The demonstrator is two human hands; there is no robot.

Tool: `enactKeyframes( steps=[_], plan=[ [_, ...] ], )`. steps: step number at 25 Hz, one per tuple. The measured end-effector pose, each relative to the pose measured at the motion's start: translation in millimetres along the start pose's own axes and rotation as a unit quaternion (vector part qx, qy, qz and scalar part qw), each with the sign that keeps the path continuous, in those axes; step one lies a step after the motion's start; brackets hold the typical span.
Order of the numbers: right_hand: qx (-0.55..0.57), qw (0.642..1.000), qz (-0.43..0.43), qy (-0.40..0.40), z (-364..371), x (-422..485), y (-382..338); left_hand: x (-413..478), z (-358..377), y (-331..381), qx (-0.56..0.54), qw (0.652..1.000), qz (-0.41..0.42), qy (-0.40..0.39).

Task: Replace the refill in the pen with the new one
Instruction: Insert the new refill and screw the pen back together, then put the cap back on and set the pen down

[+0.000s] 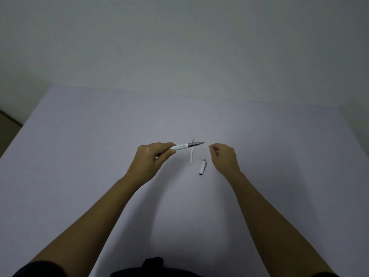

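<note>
Left hand is clenched around the back end of the pen, fingers wrapped on the white barrel, thumb side up. Pen held above the table, roughly level, grey tip section pointing toward the right hand. Pen looks assembled, tip on.

Right hand hovers just beyond the pen tip, not touching it. Fingers loosely curled, thumb and forefinger close together; something small and pale shows at the fingers, too small to tell what it is, so cannot tell whether this hand is gripping anything.

Refill lies on the table between the two hands, just off the left hand's fingertips. Thin white tube with a dark tip at the far end, pointing away from the person. The held pen crosses over it in the view. Cannot tell if this refill is the old one or the new one.

Cap lies on the table just inside the right hand, near the wrist side, white with grey ends, apart from the refill.

Both forearms bare, dark sleeves at the bottom edge.
</note>
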State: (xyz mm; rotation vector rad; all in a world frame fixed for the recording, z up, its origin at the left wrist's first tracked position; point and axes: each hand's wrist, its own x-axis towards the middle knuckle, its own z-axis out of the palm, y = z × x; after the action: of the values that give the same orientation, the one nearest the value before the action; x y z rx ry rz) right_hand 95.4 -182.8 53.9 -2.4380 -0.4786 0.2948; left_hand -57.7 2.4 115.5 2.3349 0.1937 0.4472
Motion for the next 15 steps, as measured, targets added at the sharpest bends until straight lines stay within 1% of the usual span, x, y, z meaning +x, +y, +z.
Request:
enactKeyframes(
  steps=[2,4,9,12,13,15],
  plan=[
    [-0.02,0.997,0.063,-0.03,21.8,3.7,14.0,2.8,1.2,-3.6,-0.009,1.0,-0.011,0.003],
    [-0.036,0.992,0.104,-0.058,40.5,6.9,22.7,5.8,2.1,-8.1,-0.017,1.0,-0.02,0.003],
    [-0.025,0.991,0.123,-0.053,63.5,12.7,26.5,9.8,2.7,-16.2,-0.015,0.999,-0.029,-0.002],
    [0.065,0.984,0.161,-0.031,58.6,14.4,24.6,8.4,4.0,-19.3,-0.014,0.999,-0.034,-0.009],
    [0.11,0.978,0.175,-0.016,53.2,15.1,22.7,8.0,4.8,-19.7,-0.011,0.999,-0.034,-0.012],
    [0.22,0.955,0.198,0.018,37.9,15.6,16.2,7.1,6.3,-20.2,-0.011,0.999,-0.035,-0.012]
  ],
)
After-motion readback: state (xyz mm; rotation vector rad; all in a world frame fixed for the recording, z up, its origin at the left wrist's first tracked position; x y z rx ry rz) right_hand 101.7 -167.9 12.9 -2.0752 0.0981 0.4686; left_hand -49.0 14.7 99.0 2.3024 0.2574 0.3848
